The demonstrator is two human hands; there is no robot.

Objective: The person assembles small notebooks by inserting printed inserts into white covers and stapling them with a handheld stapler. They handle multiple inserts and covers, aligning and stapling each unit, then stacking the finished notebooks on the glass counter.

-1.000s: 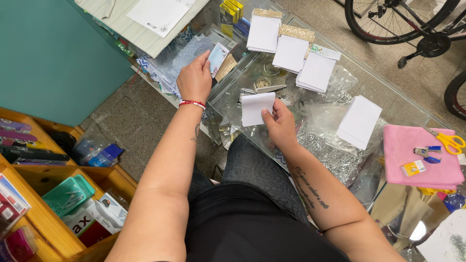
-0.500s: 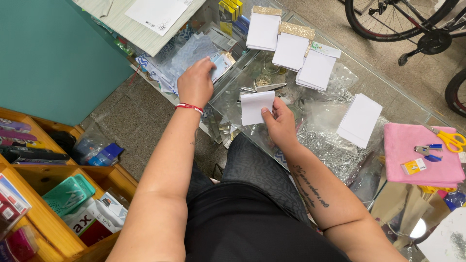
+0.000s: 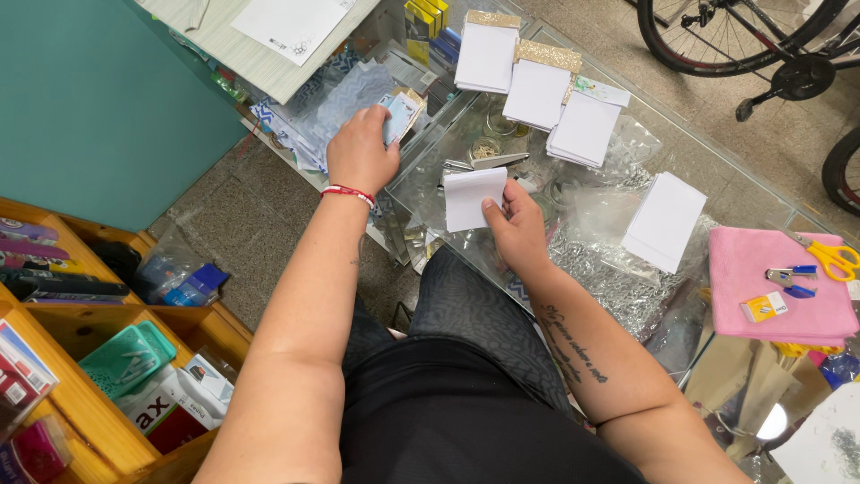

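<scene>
A grey stone-tiled floor (image 3: pixel 224 224) runs under a clear glass-topped table (image 3: pixel 717 193), with a teal wall panel (image 3: pixel 98 108) at the left and a black bicycle wheel (image 3: pixel 717 36) at the top right. Clear plastic bags (image 3: pixel 618 260) litter the glass, and three stacks of white paper pads with gold glitter tops (image 3: pixel 537 85) lie at its far side. A folded pink cloth (image 3: pixel 770 282) at the right carries yellow-handled scissors (image 3: pixel 833 258). An open orange wooden shelf box (image 3: pixel 63 394) at the lower left holds a teal plastic case (image 3: pixel 125 358) and packets. The left hand (image 3: pixel 361 157) pinches a small pale-blue card (image 3: pixel 399 116) at the table's left edge. The right hand (image 3: pixel 515 224) grips a small white notepad (image 3: pixel 470 197) by thumb and fingers, mid-table.
</scene>
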